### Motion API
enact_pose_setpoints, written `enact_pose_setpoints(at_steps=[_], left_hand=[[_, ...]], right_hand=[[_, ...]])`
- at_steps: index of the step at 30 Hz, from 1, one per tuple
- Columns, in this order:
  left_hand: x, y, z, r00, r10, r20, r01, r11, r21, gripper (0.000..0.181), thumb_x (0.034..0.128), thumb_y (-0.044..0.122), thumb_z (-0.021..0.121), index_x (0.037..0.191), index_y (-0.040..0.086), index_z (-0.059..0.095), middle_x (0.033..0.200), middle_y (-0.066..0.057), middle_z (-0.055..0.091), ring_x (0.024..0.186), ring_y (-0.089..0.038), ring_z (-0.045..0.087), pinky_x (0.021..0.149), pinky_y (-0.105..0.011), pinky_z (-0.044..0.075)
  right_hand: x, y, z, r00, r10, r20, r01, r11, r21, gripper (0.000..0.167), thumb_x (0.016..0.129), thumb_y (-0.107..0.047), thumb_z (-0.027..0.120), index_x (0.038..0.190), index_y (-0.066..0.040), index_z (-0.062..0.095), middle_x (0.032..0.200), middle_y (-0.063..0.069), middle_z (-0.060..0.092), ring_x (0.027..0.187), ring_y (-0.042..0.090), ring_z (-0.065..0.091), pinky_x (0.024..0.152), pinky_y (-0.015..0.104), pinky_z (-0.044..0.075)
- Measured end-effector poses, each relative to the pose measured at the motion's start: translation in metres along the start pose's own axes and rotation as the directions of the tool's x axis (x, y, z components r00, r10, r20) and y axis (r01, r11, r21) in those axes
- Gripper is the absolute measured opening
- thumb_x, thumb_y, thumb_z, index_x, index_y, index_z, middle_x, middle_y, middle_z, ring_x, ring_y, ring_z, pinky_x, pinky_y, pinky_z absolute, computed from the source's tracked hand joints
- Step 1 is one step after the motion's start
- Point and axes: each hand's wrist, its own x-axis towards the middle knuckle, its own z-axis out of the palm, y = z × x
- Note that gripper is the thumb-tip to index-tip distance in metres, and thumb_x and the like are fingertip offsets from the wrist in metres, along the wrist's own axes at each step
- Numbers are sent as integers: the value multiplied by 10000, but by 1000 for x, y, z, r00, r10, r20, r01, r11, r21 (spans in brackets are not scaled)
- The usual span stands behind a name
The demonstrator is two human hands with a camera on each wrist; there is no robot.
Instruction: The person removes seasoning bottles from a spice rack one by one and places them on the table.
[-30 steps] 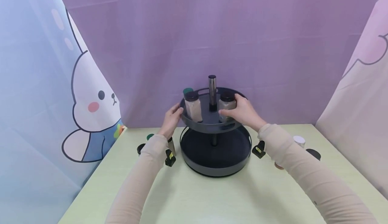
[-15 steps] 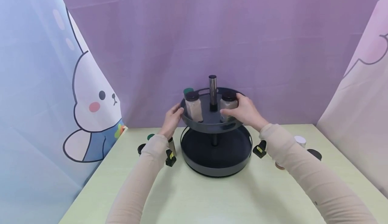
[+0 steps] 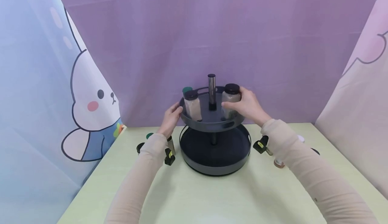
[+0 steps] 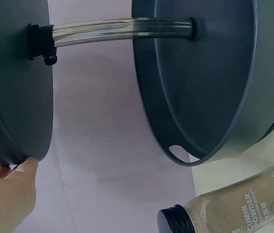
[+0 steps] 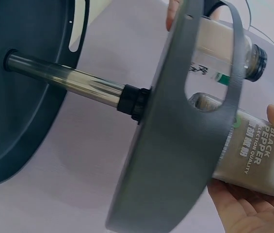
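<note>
A dark two-tier turntable rack stands on the table, its upper tray [image 3: 209,127] above a wider lower tray [image 3: 215,170]. My left hand [image 3: 170,119] grips the upper tray's left rim, with thumb and fingers at its edge. At the tray's right side my right hand [image 3: 250,106] holds a black-lidded jar [image 3: 231,97] between thumb and fingers; in the right wrist view the black pepper jar [image 5: 258,155] shows its label. A second black-lidded jar [image 3: 193,108] stands at the upper tray's left. Behind it is a green-lidded jar [image 3: 187,90], mostly hidden.
Left of the rack stand a cumin powder jar [image 4: 238,206], a green-lidded jar [image 3: 149,135] and a black-lidded one [image 3: 140,147], partly behind my sleeve. On the right, a brown-lidded jar [image 3: 279,163] and others are partly covered by my right arm. A metal post [image 3: 212,89] rises mid-tray.
My right hand has moved up and slightly right with the black pepper jar, which sits higher against the tray than before. My left hand stays at the rim.
</note>
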Motion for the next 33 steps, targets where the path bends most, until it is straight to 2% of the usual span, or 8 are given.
enact_pose_setpoints(at_steps=[5,8,16,20,25,33], left_hand=[[-10,12,2,1000,-5,22,5,1000,-9,505,982,193,387,1443,48,243,1499,-100,254,1370,-215,266,1130,-329,261],[-12,14,2,1000,-4,17,4,1000,-6,507,981,192,388,1443,44,243,1499,-104,252,1370,-216,265,1129,-324,262],[1,-2,-3,1000,3,-15,-3,1000,11,527,979,253,397,1453,86,239,1505,-70,248,1367,-181,273,1116,-287,283],[2,-3,-6,1000,2,-25,-2,1000,-4,533,976,250,405,1450,70,240,1503,-75,251,1365,-186,277,1119,-295,278],[-8,10,-3,1000,-19,-4,19,1000,-19,518,981,197,394,1448,47,230,1504,-103,239,1373,-210,258,1129,-314,261],[0,-4,-3,999,2,-38,-2,1000,4,525,976,242,410,1447,72,253,1500,-82,260,1361,-191,287,1110,-288,294]], right_hand=[[0,-4,-5,999,-1,-35,2,1000,20,626,751,-367,726,1250,-79,484,1122,131,596,965,263,596,809,388,499],[-1,-7,-9,999,-1,-37,2,1000,22,629,751,-367,726,1250,-74,480,1129,130,590,972,264,593,810,392,501],[-7,-15,-21,999,23,-35,-21,998,59,688,749,-391,728,1286,-67,445,1187,129,560,1046,267,566,881,417,485],[-13,-20,-27,999,23,-34,-21,997,70,699,751,-407,722,1288,-61,439,1192,129,553,1051,265,560,887,420,481],[-21,-23,-34,999,21,-40,-19,998,60,686,749,-419,721,1271,-65,450,1177,126,565,1034,258,568,872,404,478],[-34,-17,-43,999,11,-43,-10,1000,27,679,755,-428,715,1286,-87,462,1172,134,569,1019,252,566,839,379,475]])
